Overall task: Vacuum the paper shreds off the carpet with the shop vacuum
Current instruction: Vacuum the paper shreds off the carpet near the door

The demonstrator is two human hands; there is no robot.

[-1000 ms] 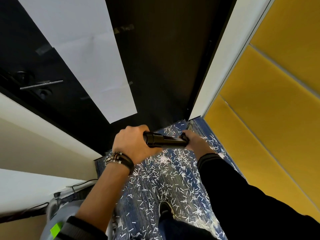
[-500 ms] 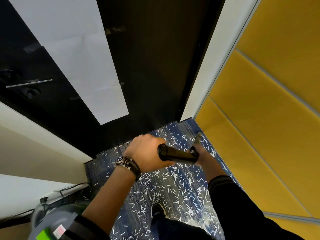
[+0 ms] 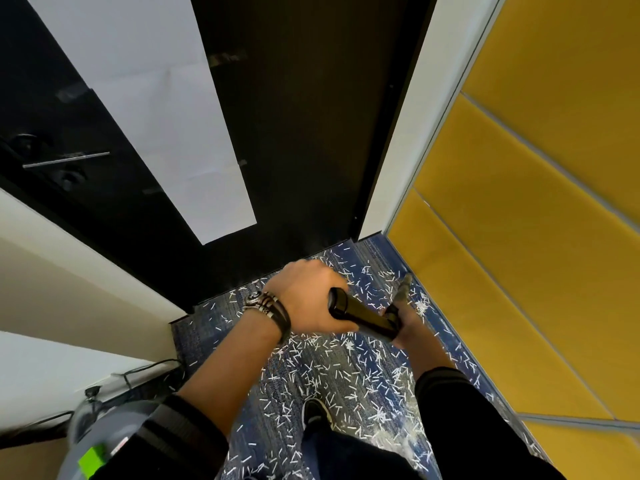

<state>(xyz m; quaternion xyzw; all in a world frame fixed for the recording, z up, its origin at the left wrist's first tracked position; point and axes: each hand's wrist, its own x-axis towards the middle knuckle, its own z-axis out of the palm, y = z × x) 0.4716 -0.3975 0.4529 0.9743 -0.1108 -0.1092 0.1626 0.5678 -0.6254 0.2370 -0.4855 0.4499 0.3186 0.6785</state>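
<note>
I hold a black vacuum wand [image 3: 363, 315] over blue patterned carpet [image 3: 207, 327] strewn with white paper shreds [image 3: 329, 375]. My left hand [image 3: 308, 299], with bracelets at the wrist, grips the wand's upper end. My right hand [image 3: 408, 323] grips the wand lower down. The grey nozzle tip [image 3: 403, 289] reaches toward the carpet beside the yellow wall. The grey shop vacuum body [image 3: 104, 441] with a green label sits at the lower left, partly hidden by my left sleeve.
A black door [image 3: 304, 133] with a white paper sheet [image 3: 145, 98] taped on it stands ahead. Yellow wall panels [image 3: 536, 237] line the right side. A white wall [image 3: 52, 271] and black cords [image 3: 149, 368] are on the left. My shoe [image 3: 315, 415] stands on the carpet.
Both hands and the wand have moved down and right, the wand now angling toward the yellow wall. More carpet shows in front of the door.
</note>
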